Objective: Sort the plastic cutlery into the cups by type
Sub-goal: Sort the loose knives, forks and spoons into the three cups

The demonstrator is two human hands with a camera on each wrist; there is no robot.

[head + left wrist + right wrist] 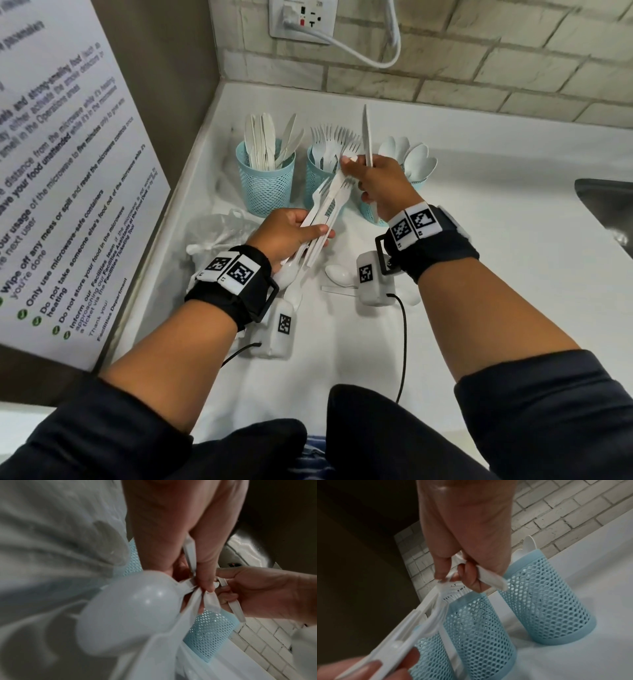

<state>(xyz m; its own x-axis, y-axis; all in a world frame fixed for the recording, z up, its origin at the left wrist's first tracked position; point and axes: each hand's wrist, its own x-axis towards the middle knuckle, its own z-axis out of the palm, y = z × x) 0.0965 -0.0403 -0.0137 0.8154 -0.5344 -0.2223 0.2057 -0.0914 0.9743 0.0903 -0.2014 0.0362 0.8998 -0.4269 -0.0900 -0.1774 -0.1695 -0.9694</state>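
Three pale blue mesh cups stand in a row: the knife cup (265,178), the fork cup (317,178) and the spoon cup (416,186), partly hidden behind my right hand. My left hand (308,233) grips a bundle of white cutlery (327,209), forks with a spoon bowl (130,612) at its lower end. My right hand (352,168) holds a white knife (367,137) upright while its fingertips pinch a fork head at the top of the bundle. The right wrist view shows the knife handle (491,580) under my curled fingers.
Loose white spoons (337,274) lie on the white counter (479,240) below my hands. A crumpled clear bag (219,233) sits at the left by the wall poster. A steel sink (606,205) opens at the right. A brick wall with a socket and cable stands behind.
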